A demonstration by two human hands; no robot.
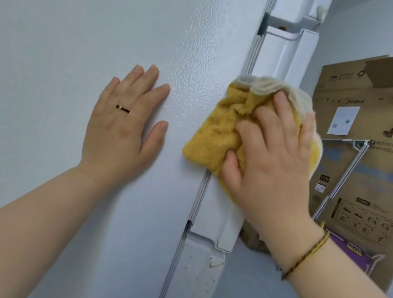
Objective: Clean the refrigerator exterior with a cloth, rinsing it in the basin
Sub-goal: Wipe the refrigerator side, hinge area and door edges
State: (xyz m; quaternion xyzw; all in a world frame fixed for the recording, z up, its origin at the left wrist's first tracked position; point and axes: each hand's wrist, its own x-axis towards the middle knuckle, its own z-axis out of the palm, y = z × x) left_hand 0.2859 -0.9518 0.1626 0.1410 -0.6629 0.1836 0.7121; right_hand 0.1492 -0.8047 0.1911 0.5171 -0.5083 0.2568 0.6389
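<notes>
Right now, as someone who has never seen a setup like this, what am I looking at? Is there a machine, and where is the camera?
There is no machine here, only a person's two bare hands. The single picture comes from a camera worn on the person's head, looking forward and down, so you see the arms reaching out from the bottom edge.

The big pale surface is the side of a white refrigerator. The left hand, wearing a ring, rests flat against it with straight fingers and holds nothing. The right hand, with a thin bracelet on the wrist, presses a bunched yellow cloth against the refrigerator's front edge, where the door seam runs.

Brown cardboard boxes stand behind on the right. No basin shows in this view.
</notes>
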